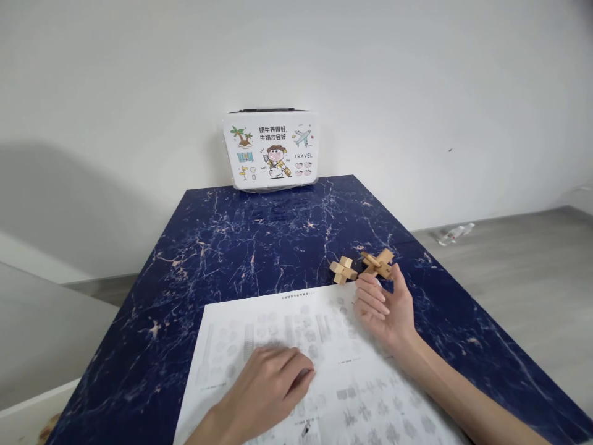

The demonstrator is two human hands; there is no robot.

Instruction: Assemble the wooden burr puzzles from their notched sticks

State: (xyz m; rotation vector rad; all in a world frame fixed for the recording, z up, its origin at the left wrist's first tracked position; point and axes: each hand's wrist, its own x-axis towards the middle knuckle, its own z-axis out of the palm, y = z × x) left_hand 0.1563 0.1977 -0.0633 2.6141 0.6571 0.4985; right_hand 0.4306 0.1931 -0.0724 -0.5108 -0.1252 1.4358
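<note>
Palm down on a large printed sheet (pixel 324 371), my left hand (pixel 273 383) rests with its fingers bent and its thumb a little apart from the index finger; nothing shows in it. My right hand (pixel 386 309) lies palm up over the sheet's far right corner, fingers loosely curled, thumb apart, holding nothing. Just beyond its fingertips sits a small wooden interlocking puzzle (pixel 343 271), shaped like a cross of light blocks. A second wooden puzzle (pixel 380 262), darker and with crossed pieces, lies right behind my right hand, partly hidden by it.
The dark blue marble-patterned table (pixel 259 247) runs up to a white wall. At its far edge stands a white case (pixel 273 151) with cartoon prints and a dark handle. Clear plastic bottles (pixel 456 233) lie on the floor to the right.
</note>
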